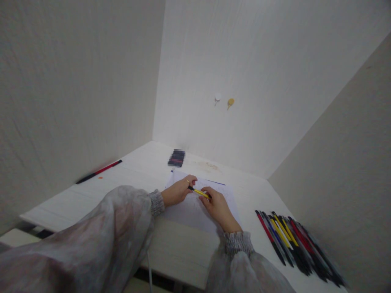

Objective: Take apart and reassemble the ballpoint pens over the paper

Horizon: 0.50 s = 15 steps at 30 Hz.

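Observation:
Both my hands meet over a white sheet of paper (224,195) lying on a pale wooden desk (180,248). Between them is a yellow and black pen (199,192). My left hand (179,190) pinches its dark end with curled fingers. My right hand (217,206) grips the yellow end, fingers closed round it. The pen lies nearly level, just above the paper. Grey loose sleeves cover both my arms.
A row of several pens (293,240) in red, black, blue and yellow lies on the desk at the right. A single red and black pen (99,171) lies at the far left edge. A dark blurred object (176,158) sits behind the paper. Walls close in on three sides.

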Each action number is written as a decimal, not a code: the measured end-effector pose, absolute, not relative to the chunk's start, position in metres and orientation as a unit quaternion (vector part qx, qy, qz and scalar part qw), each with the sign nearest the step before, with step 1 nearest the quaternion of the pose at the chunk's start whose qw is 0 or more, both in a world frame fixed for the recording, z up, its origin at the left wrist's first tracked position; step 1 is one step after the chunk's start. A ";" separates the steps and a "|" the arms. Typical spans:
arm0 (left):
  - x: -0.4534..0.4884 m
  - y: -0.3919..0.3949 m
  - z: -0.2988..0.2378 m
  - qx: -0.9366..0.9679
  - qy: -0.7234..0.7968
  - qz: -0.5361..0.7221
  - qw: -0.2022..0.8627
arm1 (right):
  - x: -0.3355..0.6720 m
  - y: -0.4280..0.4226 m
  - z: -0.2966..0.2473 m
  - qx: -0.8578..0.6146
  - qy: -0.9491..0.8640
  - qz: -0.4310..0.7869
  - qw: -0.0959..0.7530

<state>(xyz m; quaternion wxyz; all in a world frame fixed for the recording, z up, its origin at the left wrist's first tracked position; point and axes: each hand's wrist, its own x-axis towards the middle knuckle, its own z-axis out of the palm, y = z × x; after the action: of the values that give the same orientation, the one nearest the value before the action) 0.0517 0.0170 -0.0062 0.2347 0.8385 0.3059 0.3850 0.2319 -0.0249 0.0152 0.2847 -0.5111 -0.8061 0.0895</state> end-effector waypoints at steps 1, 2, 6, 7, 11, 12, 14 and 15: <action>0.051 0.018 -0.007 0.836 0.310 0.387 0.237 | 0.232 -0.025 0.014 -0.509 -0.805 0.092 0.291; 0.051 0.019 -0.008 0.834 0.314 0.387 0.239 | 0.233 -0.024 0.014 -0.507 -0.803 0.092 0.297; 0.051 0.020 -0.008 0.835 0.316 0.382 0.240 | 0.236 -0.021 0.014 -0.498 -0.811 0.077 0.298; 0.051 0.019 -0.007 0.836 0.315 0.380 0.239 | 0.236 -0.020 0.014 -0.493 -0.818 0.072 0.288; 0.052 0.017 -0.004 0.833 0.324 0.369 0.254 | 0.239 -0.016 0.013 -0.483 -0.837 0.067 0.249; 0.052 0.016 -0.004 0.833 0.325 0.366 0.259 | 0.240 -0.015 0.012 -0.486 -0.836 0.071 0.247; 0.053 0.016 -0.004 0.834 0.325 0.359 0.264 | 0.241 -0.013 0.010 -0.495 -0.828 0.079 0.252; 0.053 0.016 -0.004 0.835 0.325 0.356 0.264 | 0.241 -0.012 0.009 -0.500 -0.823 0.081 0.257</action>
<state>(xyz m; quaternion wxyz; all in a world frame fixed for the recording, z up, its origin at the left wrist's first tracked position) 0.0533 0.0157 -0.0042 0.2637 0.8355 0.3247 0.3564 0.2410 -0.0121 0.0088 0.2575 -0.5003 -0.8226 0.0815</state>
